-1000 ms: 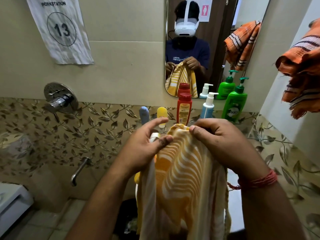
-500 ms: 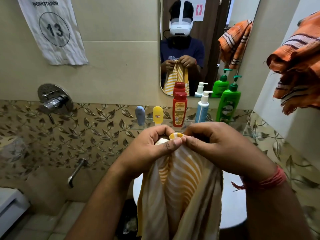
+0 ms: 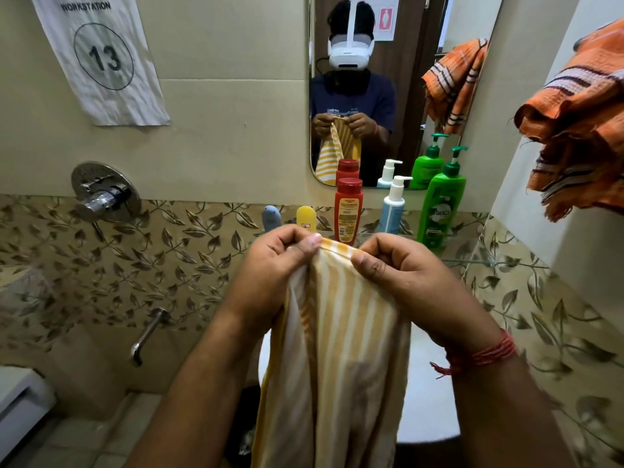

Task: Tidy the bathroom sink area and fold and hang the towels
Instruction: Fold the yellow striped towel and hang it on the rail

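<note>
A yellow and white striped towel (image 3: 341, 349) hangs straight down in front of me over the white sink (image 3: 429, 393). My left hand (image 3: 270, 268) pinches its top edge at the left, and my right hand (image 3: 395, 275) pinches the same edge at the right. A short stretch of hem is taut between my thumbs. An orange striped towel (image 3: 577, 130) hangs bunched on the right wall, above the counter.
Behind the towel, a glass shelf (image 3: 479, 261) carries a red bottle (image 3: 348, 211), a white and blue pump bottle (image 3: 393, 207), a green pump bottle (image 3: 440, 204) and two small tubes. A mirror (image 3: 398, 79) hangs above. A chrome valve (image 3: 103, 194) and spout (image 3: 148, 332) are at left.
My hands have drawn a little apart along the towel's top edge, stretching the hem flat between them. The bunched towel now hangs smoother and straighter.
</note>
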Tool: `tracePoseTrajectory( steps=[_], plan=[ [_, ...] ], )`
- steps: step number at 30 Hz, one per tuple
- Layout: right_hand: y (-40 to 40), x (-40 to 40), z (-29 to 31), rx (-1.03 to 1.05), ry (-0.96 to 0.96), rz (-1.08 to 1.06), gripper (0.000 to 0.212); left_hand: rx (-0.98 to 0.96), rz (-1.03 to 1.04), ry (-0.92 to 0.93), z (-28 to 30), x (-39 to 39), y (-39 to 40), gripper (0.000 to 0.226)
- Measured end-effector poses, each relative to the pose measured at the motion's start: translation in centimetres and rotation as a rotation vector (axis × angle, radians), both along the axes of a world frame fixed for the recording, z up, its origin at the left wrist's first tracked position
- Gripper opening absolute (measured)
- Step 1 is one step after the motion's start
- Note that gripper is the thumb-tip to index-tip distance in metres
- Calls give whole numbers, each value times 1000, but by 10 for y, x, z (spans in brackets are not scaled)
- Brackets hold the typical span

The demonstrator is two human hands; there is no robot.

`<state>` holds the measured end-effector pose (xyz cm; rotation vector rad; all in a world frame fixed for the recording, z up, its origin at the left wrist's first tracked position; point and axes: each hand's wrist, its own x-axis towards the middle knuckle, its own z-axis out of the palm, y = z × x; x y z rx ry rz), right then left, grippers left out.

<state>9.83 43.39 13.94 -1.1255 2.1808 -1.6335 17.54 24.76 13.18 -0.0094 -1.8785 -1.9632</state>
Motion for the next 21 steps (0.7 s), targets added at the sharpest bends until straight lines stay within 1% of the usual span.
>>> tracePoseTrajectory(
  steps=[3, 5, 6, 9, 10, 11, 12, 13, 14, 15, 17, 19, 20, 21],
  plan=[
    [13, -9, -2, 43, 67, -110, 30, 77, 197, -6, -6, -1, -20, 17],
    [21, -13, 0, 43, 99, -182, 26, 27, 240, -35, -10, 1, -27, 13],
    [21, -14, 1, 38, 124, -191, 25, -28, 206, -63, -11, 2, -26, 11],
    [8, -6, 7, 96, 222, -129, 25, -308, -39, -122, -9, 4, -10, 44],
    [2, -2, 8, 121, 251, -96, 26, -392, -121, -118, -6, 5, -1, 48],
    [-4, 2, 8, 137, 275, -70, 25, -451, -192, -99, -6, 4, 5, 45],
    [-7, 4, 7, 145, 294, -60, 25, -470, -228, -83, -6, 4, 9, 36],
    [-9, 4, 6, 150, 308, -62, 25, -453, -212, -82, -7, 3, 10, 23],
    [-7, 3, 5, 159, 312, -71, 26, -409, -162, -85, -6, 3, 7, 11],
    [-4, 1, 5, 178, 311, -81, 26, -370, -79, -83, -9, 2, 1, 11],
    [8, -4, 4, 211, 306, -111, 25, -319, 138, -64, -14, 2, -13, 20],
    [20, -8, 5, 199, 284, -157, 27, -243, 356, -23, -18, 2, -27, 20],
    [23, -9, 7, 188, 274, -183, 28, -232, 423, -10, -18, 2, -30, 17],
    [25, -8, 9, 189, 276, -201, 28, -228, 436, -10, -17, 2, -32, 11]
  ],
)
